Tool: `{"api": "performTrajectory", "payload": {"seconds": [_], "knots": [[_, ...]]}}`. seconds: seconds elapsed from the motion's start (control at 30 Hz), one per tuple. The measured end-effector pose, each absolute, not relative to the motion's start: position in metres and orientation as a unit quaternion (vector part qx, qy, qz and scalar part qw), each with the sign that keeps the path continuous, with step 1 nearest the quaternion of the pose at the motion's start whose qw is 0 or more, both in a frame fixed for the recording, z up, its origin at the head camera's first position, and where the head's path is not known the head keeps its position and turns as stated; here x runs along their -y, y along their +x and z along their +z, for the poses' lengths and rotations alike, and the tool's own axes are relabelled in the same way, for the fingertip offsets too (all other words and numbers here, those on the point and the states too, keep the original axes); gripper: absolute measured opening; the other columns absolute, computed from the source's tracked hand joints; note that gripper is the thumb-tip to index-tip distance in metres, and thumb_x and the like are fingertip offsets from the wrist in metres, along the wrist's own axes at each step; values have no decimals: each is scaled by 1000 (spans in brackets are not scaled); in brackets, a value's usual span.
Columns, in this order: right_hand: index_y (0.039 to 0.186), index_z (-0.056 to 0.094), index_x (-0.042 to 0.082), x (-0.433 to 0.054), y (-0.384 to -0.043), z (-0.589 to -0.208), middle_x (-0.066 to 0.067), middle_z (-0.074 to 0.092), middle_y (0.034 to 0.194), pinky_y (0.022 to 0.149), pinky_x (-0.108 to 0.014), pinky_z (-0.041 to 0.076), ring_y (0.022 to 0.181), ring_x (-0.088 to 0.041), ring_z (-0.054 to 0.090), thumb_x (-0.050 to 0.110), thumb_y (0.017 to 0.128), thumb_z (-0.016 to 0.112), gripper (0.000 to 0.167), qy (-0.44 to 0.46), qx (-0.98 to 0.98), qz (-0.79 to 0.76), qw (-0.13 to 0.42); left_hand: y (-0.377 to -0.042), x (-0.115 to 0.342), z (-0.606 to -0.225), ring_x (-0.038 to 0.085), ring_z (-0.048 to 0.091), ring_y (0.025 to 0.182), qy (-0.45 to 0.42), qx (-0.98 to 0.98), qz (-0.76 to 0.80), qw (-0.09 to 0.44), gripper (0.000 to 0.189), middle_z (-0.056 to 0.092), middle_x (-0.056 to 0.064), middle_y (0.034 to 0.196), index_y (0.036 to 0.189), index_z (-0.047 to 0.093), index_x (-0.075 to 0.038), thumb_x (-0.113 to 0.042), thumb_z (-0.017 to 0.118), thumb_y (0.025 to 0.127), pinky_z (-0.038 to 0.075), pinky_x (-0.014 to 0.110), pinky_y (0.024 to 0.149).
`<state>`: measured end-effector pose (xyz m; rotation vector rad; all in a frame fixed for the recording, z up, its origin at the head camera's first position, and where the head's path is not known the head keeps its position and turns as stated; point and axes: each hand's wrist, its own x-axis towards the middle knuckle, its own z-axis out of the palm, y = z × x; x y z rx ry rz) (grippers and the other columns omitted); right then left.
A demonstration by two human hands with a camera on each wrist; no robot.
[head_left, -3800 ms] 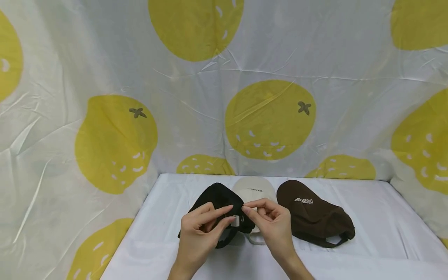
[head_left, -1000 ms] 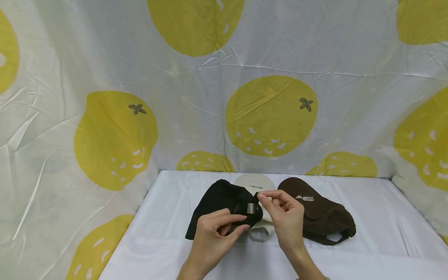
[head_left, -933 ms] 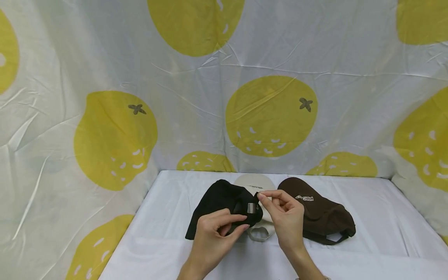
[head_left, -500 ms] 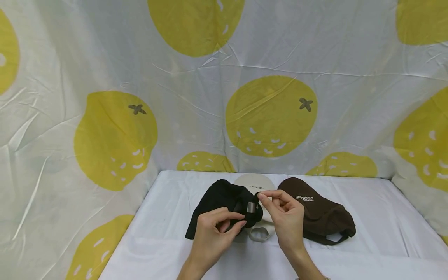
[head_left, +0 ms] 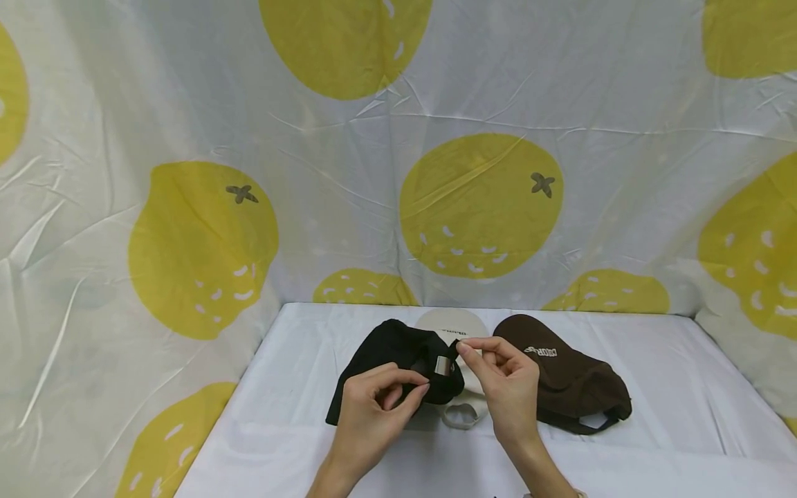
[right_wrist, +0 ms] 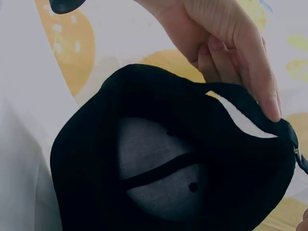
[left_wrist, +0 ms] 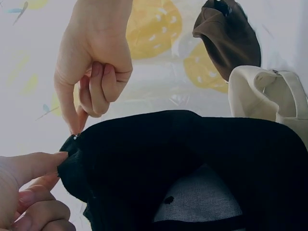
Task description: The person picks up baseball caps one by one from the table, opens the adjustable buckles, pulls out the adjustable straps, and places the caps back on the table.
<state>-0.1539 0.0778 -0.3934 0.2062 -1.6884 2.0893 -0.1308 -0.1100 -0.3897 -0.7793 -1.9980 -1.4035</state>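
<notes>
A black baseball cap [head_left: 380, 353] is held up above the table, its hollow inside showing in both wrist views. My left hand [head_left: 373, 415] pinches its back strap between thumb and forefinger, left of a silver metal buckle [head_left: 443, 366]. The right hand [head_left: 507, 387] pinches the short strap end [head_left: 454, 348] that sticks up just beyond the buckle. In the right wrist view, the left thumb presses on the strap [right_wrist: 257, 115], and a gap shows between strap and cap body. The buckle [right_wrist: 296, 151] appears edge-on there.
Behind the black cap, a cream cap [head_left: 453, 321] lies on the white-covered table [head_left: 679, 387], partly hidden. To the right lies a brown cap [head_left: 579, 380] with white lettering. A lemon-print cloth [head_left: 336, 207] hangs at the back and sides.
Since the oldest frame, both hands and the buckle have shifted right, and the strap end now stands out beyond the buckle. Lately the left fingertips have moved slightly left, away from the buckle.
</notes>
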Motion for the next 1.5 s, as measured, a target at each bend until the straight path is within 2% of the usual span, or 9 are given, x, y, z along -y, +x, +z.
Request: {"api": "performTrajectory", "payload": {"seconds": [0.27,0.43,0.67,0.87,0.97,1.2,1.4,1.5], "knots": [[94,75,-8,-77,-154,-394,5,36,53,49,-31,20,53,-7,26,-3,86,80,10,62,615,756,215,-130,114,-386,-6,30,57,-293,744,-529,286,7,37,-1,58,88,79,-7,-12,82,90,27,10,48],[94,76,-6,-77,-155,-395,4,35,55,51,-29,24,55,-7,28,-2,87,80,10,65,622,752,208,-129,115,-383,-6,30,57,-296,744,-529,282,4,37,-1,59,89,78,-8,-8,82,89,27,10,49],[96,76,-4,-77,-156,-396,3,31,56,52,-26,27,55,-7,28,0,87,80,10,65,633,747,192,-128,118,-381,-2,30,56,-301,746,-523,282,12,36,-1,60,89,77,-11,-1,83,85,27,10,49],[95,77,-1,-77,-156,-397,2,32,55,49,-27,25,54,-7,28,1,87,81,9,69,641,739,197,-129,120,-381,2,31,54,-307,745,-521,282,5,36,-1,60,89,77,-9,-8,82,89,28,10,50],[95,78,0,-77,-156,-397,2,33,55,47,-30,22,53,-7,28,2,86,82,10,77,644,733,204,-129,120,-381,4,32,53,-312,743,-521,281,9,37,-1,60,88,77,-5,-13,81,91,29,10,50],[94,80,-1,-76,-156,-398,3,36,53,42,-33,15,49,-7,28,-2,83,84,12,87,640,730,225,-130,122,-380,5,33,54,-320,741,-521,278,7,39,-2,61,89,77,-4,-9,81,89,28,10,50],[93,81,-2,-77,-156,-399,4,39,51,43,-33,14,49,-9,28,-4,81,84,13,92,635,730,237,-130,123,-380,6,33,54,-322,739,-521,280,7,38,-2,61,89,77,-4,-9,81,89,28,10,51],[93,81,-3,-77,-156,-399,4,42,51,43,-32,15,49,-9,28,-5,81,84,13,99,632,732,236,-130,123,-380,4,32,54,-316,740,-522,281,6,36,-1,61,89,77,-5,-4,82,87,27,11,50]]}}
